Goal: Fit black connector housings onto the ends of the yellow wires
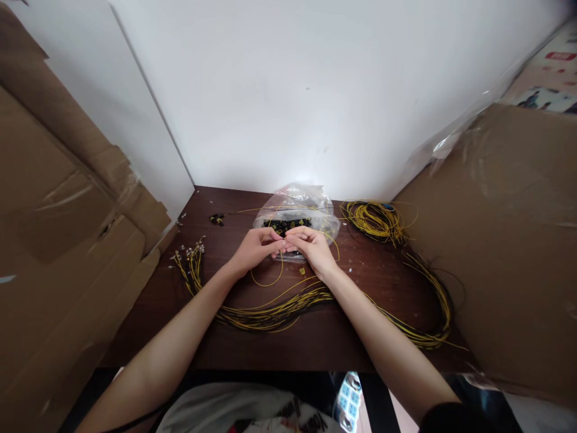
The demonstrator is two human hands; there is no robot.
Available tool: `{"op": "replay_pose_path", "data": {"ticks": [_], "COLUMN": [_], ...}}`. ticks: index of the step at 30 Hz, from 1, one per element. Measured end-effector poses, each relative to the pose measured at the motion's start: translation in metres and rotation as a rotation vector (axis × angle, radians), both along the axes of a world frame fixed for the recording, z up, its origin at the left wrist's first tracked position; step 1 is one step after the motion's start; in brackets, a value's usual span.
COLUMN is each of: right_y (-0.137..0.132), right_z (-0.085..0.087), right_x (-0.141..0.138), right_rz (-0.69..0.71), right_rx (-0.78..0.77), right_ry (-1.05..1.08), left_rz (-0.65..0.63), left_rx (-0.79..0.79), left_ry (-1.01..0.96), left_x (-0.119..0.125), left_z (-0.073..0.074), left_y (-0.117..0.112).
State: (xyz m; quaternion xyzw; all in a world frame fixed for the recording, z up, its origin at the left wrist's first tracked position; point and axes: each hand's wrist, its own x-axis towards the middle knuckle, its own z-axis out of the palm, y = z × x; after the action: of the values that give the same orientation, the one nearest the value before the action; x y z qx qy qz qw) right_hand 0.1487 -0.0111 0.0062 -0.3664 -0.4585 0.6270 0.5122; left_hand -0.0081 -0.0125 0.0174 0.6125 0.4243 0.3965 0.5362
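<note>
Yellow wire [267, 285] pinched by both my left hand [255, 248] and right hand [314, 246]; I'd keep grips close together, clear of the plastic bag [311, 199].

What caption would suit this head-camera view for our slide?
Left hand and right hand pinch a yellow wire near a clear bag of black parts on a table.

Single view: a head-worn camera, aimed forward and down across the dark table [342, 343] at close working range. The wearer's forearms enter from 7 and 5 o'clock; the left hand [255, 248] and right hand [315, 249] meet just above frame centre. A white wall [315, 90] fills 12 o'clock. The left cardboard panel [67, 240] stands at 9 o'clock, the right cardboard panel [509, 240] at 3.
</note>
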Motion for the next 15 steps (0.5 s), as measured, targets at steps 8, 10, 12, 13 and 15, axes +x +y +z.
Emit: {"op": "replay_pose_path", "data": {"ticks": [8,10,12,13,15], "right_y": [0.0008,0.0006,-0.0002,-0.0007,-0.0017], "right_z": [0.0031,0.0036,0.0045,0.0051,0.0062], "right_x": [-0.0003,-0.0003,-0.0005,-0.0006,-0.0008], "right_rz": [-0.018,-0.018,-0.011,-0.007,-0.001], "right_rx": [-0.071,-0.067,-0.055,-0.047,-0.028], "right_ry": [0.096,0.086,0.063,0.047,0.015], "left_rz": [0.0,0.005,0.007,0.007,0.004], "left_rx": [0.011,0.017,0.021,0.022,0.02], "left_ry": [0.017,0.026,0.028,0.026,0.02], "left_x": [-0.0001,-0.0001,-0.0002,-0.0004,-0.0008], "left_z": [-0.0001,0.0003,0.0002,-0.0001,-0.001], "left_y": [-0.0003,-0.0005,-0.0004,-0.0003,0.0001]}}
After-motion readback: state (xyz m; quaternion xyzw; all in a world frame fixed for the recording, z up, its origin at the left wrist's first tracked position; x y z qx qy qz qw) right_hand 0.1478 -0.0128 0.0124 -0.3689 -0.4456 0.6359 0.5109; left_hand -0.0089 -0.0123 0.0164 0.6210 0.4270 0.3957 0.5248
